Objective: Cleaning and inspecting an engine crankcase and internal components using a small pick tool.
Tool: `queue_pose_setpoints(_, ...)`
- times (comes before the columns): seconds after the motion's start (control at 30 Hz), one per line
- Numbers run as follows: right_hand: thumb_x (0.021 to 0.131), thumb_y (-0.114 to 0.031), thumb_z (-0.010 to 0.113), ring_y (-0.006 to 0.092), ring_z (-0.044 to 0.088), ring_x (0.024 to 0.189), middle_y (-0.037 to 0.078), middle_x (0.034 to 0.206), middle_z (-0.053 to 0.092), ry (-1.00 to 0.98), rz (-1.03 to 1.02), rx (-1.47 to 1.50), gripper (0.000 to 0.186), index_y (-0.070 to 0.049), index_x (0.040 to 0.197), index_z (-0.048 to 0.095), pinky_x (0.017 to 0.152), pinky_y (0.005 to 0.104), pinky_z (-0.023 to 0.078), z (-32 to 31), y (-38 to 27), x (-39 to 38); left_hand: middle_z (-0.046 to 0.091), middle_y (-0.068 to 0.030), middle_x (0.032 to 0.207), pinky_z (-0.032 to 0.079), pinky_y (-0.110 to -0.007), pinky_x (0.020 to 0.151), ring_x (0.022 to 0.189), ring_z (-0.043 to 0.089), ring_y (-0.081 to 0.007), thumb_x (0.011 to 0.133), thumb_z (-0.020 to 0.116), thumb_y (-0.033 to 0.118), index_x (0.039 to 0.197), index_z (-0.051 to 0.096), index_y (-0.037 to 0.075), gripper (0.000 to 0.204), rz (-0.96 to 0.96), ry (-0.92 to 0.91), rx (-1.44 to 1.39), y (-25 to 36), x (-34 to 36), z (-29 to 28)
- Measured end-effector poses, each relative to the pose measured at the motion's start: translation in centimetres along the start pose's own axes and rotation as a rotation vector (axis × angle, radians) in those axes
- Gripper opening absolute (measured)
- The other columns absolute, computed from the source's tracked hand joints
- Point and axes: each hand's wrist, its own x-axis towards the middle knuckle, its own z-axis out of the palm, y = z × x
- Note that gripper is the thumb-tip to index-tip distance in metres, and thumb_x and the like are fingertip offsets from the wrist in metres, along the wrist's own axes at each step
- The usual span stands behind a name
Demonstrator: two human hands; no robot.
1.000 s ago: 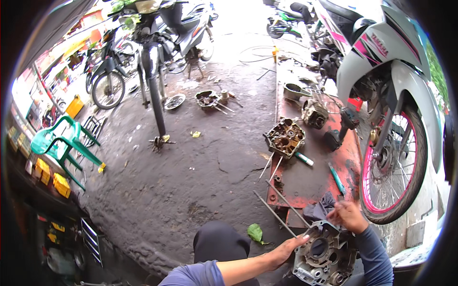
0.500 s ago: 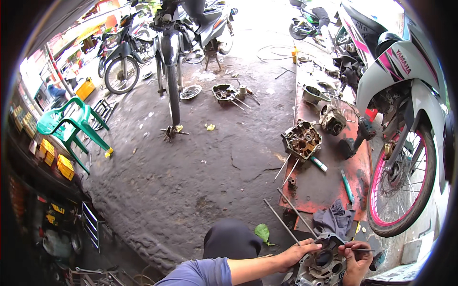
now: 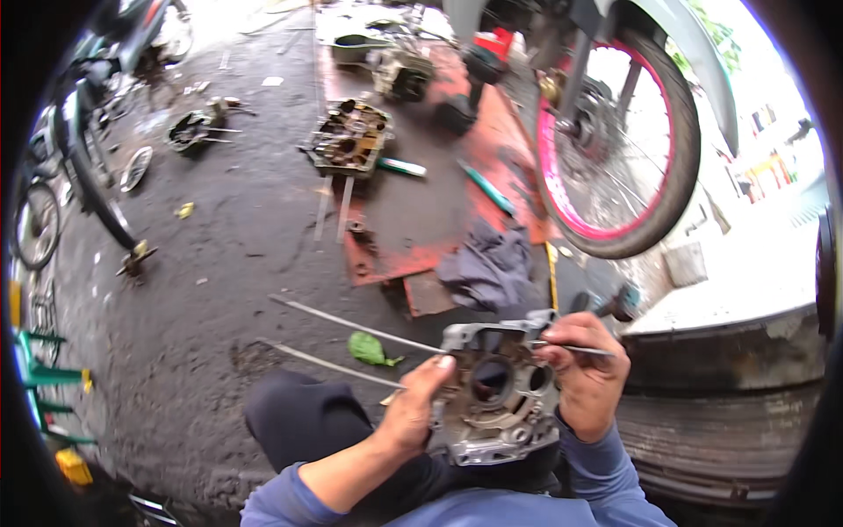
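No legible lettering or numbers

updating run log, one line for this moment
left hand: grips metal casing | right hand: holds thin rod at casing | leaf: on ground

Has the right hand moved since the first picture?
Yes: judged against the red platform, the right hand has moved away from it, back toward the person's body.

On the platform (image 3: 413, 224), an engine block (image 3: 351, 136) sits at the left edge, a tube (image 3: 404, 167) right of it. A cloth (image 3: 487, 263) lies across the near edge; a wheel (image 3: 601, 130) stands past the right edge. Before the near edge, a casing (image 3: 492, 420) is between left hand (image 3: 413, 408) and right hand (image 3: 590, 373), a rod (image 3: 590, 350) in the latter.
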Motion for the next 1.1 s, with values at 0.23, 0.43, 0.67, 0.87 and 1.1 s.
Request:
queue_pose_setpoints(0.23, 0.091, 0.010, 0.068, 0.0167, 0.071, 0.092, 0.012, 0.101, 0.068, 0.055, 0.266, 0.391, 0.009, 0.006, 0.099, 0.068, 0.080, 0.0268, 0.060, 1.7, -0.2, -0.4, 0.061, -0.0239, 0.130, 0.053, -0.046, 0.104, 0.114, 0.066, -0.0324, 0.106, 0.038, 0.052, 0.146, 0.041, -0.005, 0.070, -0.052, -0.083, -0.057, -1.5, 0.3, 0.1)
queue_pose_setpoints(0.43, 0.091, 0.008, 0.069, 0.0155, 0.073, 0.081, 0.010, 0.092, 0.070, 0.080, 0.306, 0.243, 0.006, 0.006, 0.096, 0.066, 0.073, 0.0258, 0.061, 2.7, 0.0, 0.1, 0.064, -0.0205, 0.126, 0.054, -0.043, 0.102, 0.113, 0.067, -0.0288, 0.107, 0.033, 0.057, 0.145, 0.044, -0.003, 0.072, 0.008, -0.085, 0.086, -1.7, -0.1, 0.3)
queue_pose_setpoints(0.67, 0.089, 0.008, 0.070, 0.0140, 0.071, 0.081, 0.012, 0.093, 0.070, -0.074, 0.226, 0.241, 0.004, 0.007, 0.093, 0.069, 0.069, 0.0249, 0.059, 3.4, -0.2, 0.0, 0.069, -0.0106, 0.116, 0.052, -0.031, 0.093, 0.104, 0.066, -0.0160, 0.107, 0.035, 0.057, 0.130, 0.059, -0.001, 0.067, 0.086, -0.009, 0.286, -0.8, -0.3, 1.8)
queue_pose_setpoints(0.87, 0.081, 0.005, 0.078, 0.0196, 0.071, 0.082, 0.014, 0.091, 0.073, -0.126, 0.113, 0.178, 0.011, 0.002, 0.089, 0.071, 0.074, 0.0295, 0.056, 3.1, 0.4, 0.0, 0.069, -0.0087, 0.114, 0.050, -0.030, 0.090, 0.101, 0.064, -0.0136, 0.109, 0.033, 0.054, 0.126, 0.062, -0.001, 0.065, 0.132, -0.002, 0.341, -0.4, -0.7, 2.1)
queue_pose_setpoints(1.1, 0.081, 0.006, 0.078, 0.0201, 0.071, 0.083, 0.014, 0.091, 0.072, -0.171, 0.074, 0.112, 0.011, 0.001, 0.088, 0.070, 0.074, 0.0296, 0.056, 3.0, 0.5, 0.3, 0.069, -0.0084, 0.112, 0.050, -0.030, 0.090, 0.100, 0.064, -0.0137, 0.109, 0.031, 0.054, 0.125, 0.062, -0.001, 0.065, 0.120, 0.008, 0.348, -0.3, -0.6, 2.0)
